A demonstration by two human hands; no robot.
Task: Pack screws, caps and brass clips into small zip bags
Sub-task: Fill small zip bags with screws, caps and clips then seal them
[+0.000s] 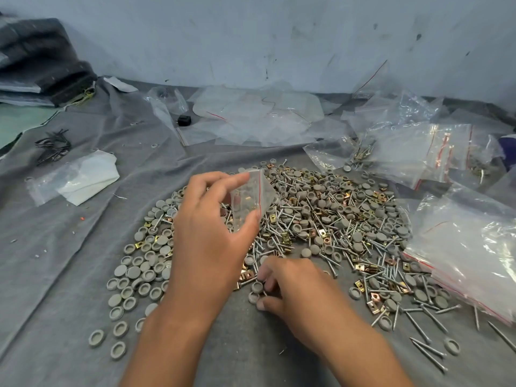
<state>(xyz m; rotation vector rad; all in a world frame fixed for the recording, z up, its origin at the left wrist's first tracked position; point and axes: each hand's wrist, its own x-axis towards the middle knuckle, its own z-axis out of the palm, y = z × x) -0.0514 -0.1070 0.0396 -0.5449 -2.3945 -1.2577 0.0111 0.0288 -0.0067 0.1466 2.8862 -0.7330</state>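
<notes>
Hardware lies heaped on the grey cloth [69, 275] covering the desk: grey caps [134, 272], screws [427, 319] and brass clips [374, 297] all mixed in one wide pile in front of the person. These pieces look small, hard and light; I judge the round caps liable to roll or skid away under a fingertip, the screws sharp at the tip and best lifted by the shank, and the clips thin enough to want a pinch on their edges.

Raised above the far left part of the pile, the small zip bag [251, 199] is thin, clear and floppy, with a red line along its edge. It already seems to hold a few brass pieces, though its contents are hard to make out. Such film will likely crumple and slip, so it is probably best held near the mouth.

The left hand [212, 236] grips that bag, thumb below and fingers curled over its top, keeping it off the pile. The right hand [293, 289] is low at the near edge of the pile, fingers bent together and pinching at a cap [257, 287]; whether it has fully lifted the piece I cannot tell.

A stack of empty bags [469, 263] sits to the right, with filled bags [405, 152] beyond it.
</notes>
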